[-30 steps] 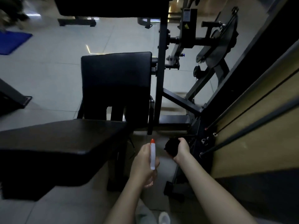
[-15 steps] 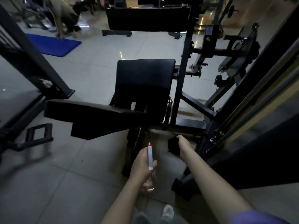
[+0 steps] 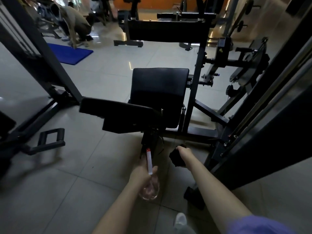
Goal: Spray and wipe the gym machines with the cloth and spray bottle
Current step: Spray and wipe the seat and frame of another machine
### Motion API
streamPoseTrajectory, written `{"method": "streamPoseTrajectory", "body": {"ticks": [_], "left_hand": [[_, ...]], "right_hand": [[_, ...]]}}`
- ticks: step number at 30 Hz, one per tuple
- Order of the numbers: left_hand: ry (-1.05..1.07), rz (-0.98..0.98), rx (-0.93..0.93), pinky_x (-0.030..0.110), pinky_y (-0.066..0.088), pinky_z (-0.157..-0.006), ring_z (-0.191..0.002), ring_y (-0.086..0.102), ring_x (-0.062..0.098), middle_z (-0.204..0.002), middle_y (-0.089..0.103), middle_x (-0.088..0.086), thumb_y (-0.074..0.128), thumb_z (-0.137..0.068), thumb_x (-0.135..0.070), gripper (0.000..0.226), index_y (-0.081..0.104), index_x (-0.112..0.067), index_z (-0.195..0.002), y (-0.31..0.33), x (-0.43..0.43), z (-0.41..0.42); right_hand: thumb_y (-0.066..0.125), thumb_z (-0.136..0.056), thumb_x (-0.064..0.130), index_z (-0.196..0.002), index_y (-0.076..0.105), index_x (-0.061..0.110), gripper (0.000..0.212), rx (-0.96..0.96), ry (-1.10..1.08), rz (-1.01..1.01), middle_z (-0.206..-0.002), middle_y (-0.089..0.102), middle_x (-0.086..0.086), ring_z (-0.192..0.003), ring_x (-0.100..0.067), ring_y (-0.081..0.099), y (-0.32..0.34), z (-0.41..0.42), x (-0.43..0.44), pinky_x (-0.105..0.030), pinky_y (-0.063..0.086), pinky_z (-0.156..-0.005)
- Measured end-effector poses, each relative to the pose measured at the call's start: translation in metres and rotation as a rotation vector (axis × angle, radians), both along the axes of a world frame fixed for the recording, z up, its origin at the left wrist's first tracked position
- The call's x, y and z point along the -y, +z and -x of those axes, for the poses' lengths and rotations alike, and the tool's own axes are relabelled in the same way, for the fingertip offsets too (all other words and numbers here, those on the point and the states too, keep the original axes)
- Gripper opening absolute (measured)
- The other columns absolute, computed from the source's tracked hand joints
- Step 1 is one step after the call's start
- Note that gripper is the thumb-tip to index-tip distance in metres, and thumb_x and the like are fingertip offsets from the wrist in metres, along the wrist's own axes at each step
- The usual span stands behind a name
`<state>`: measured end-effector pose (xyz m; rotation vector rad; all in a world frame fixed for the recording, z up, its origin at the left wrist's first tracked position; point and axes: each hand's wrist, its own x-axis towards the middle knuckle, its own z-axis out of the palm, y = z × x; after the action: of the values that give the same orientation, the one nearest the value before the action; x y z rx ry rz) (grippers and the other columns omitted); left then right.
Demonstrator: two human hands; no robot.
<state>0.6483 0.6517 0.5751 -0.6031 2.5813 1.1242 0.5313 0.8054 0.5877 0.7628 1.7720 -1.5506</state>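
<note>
Plainly, both tools are in hand, held low over the tiled floor (image 3: 70, 191) in front of the machine. The left hand (image 3: 143, 173) is wrapped round the spray bottle (image 3: 149, 163), which has a clear rounded body and a slim white neck with a red tip pointing toward the machine. It looks light, and its smooth plastic could slip if wet, so a hold high at the neck seems safest. Whether a finger sits on the pump I cannot tell. The right hand (image 3: 184, 153) clutches a bunched dark cloth (image 3: 176, 160). Soft and limp, it should mould to padding once spread under a flat palm. The hands are near each other but not touching. Ahead, touched by neither, stand the black upright pad (image 3: 158, 88) and the long flat pad (image 3: 116, 109).
</note>
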Motion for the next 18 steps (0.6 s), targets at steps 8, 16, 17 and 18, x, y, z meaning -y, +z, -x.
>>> {"method": "streamPoseTrajectory", "body": {"ticks": [8,16,17,18], "left_hand": [[0.036,-0.052,-0.27,0.018,0.042,-0.06,-0.079,0.059,0.021,-0.086,0.055,0.001,0.07,-0.078,-0.013,0.023,0.053,-0.012,-0.093,0.018,0.116,-0.086],[0.037,0.055,-0.205,0.019,0.042,-0.065,-0.083,0.06,0.021,-0.091,0.057,0.005,0.072,-0.081,-0.019,0.03,0.057,-0.006,-0.104,0.043,0.251,-0.147],[0.054,0.058,-0.18,0.029,0.046,-0.069,-0.089,0.063,0.028,-0.093,0.061,0.008,0.072,-0.079,-0.025,0.034,0.058,-0.006,-0.104,0.044,0.27,-0.152],[0.063,0.067,-0.176,0.034,0.049,-0.072,-0.092,0.064,0.031,-0.096,0.064,0.01,0.072,-0.077,-0.029,0.039,0.058,-0.007,-0.106,0.045,0.286,-0.156]], "right_hand": [[0.048,-0.095,0.022,-0.113,0.05,0.006,0.024,-0.095,0.087,-0.123,-0.108,0.058,-0.016,-0.102,-0.033,0.059,0.011,-0.079,0.1,-0.041,0.049,-0.091],[0.057,-0.09,0.03,-0.133,0.044,0.0,0.055,-0.059,0.212,-0.154,-0.126,0.053,-0.017,-0.109,-0.033,0.055,0.016,-0.155,0.231,-0.037,0.048,-0.088],[0.057,-0.09,0.031,-0.133,0.043,0.0,0.055,-0.069,0.232,-0.156,-0.125,0.053,-0.017,-0.107,-0.033,0.055,0.02,-0.16,0.249,-0.036,0.048,-0.084],[0.058,-0.09,0.033,-0.132,0.044,0.0,0.055,-0.078,0.245,-0.16,-0.125,0.053,-0.017,-0.106,-0.032,0.055,0.024,-0.162,0.265,-0.035,0.048,-0.082]]}}
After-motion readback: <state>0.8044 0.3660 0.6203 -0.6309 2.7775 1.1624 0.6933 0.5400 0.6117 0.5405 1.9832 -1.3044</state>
